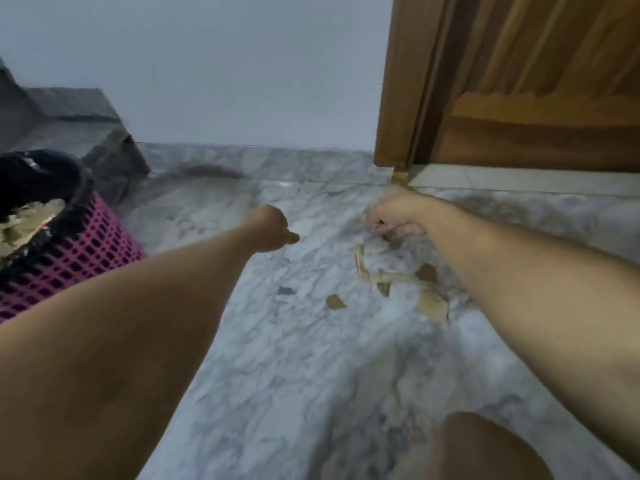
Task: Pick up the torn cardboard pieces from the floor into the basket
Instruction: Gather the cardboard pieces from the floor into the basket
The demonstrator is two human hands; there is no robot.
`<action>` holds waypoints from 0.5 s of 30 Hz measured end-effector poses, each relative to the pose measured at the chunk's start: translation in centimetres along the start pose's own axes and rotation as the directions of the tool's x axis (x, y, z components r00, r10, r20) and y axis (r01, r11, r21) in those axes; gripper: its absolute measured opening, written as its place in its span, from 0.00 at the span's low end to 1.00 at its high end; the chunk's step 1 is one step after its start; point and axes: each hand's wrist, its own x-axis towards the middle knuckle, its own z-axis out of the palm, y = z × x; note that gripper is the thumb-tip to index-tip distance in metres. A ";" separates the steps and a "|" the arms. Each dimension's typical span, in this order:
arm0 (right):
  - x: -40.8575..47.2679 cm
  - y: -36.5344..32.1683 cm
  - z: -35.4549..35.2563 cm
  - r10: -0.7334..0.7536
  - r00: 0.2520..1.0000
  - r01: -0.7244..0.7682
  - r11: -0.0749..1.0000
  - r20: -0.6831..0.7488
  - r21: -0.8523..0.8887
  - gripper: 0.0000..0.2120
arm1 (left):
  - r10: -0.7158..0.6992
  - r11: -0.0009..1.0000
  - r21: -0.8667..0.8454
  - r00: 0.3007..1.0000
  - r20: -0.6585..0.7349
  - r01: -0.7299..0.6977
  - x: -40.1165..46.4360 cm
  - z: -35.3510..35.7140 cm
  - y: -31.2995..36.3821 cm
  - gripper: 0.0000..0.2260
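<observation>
My right hand [394,216] curls over cardboard pieces [398,275] on the floor [277,358]; grip unclear. Left hand [272,228] fisted, empty, near basket [86,251].

Both bare forearms reach forward from the lower corners of the frame toward its middle. The left hand [272,228] sits just left of centre, seen from the back, its fingers curled under into a loose fist with the thumb tip poking out to the right; nothing shows in its grasp. The right hand [394,216] lies right of centre, wrist bent down, fingers curled and pointing downward; blur hides whether they pinch anything. A bare knee [485,448] shows at the lower right.
</observation>
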 end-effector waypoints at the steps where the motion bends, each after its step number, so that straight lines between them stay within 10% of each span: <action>1: -0.4 2.4 -1.5 0.016 0.999 -0.016 1.000 -0.044 -0.008 0.07 | 0.003 0.999 0.043 0.998 0.063 -0.005 0.1 2.0 1.6 0.21; 12: 0.5 19.7 -6.8 0.163 0.945 -0.263 0.895 -0.285 -0.360 0.13 | 0.027 0.922 0.367 0.968 0.251 -0.121 5.2 18.8 4.2 0.19; 15: 1.6 22.7 -6.3 0.223 0.901 -0.359 0.864 -0.372 -0.354 0.35 | 0.028 0.939 0.334 0.984 0.177 -0.086 5.7 21.1 3.4 0.18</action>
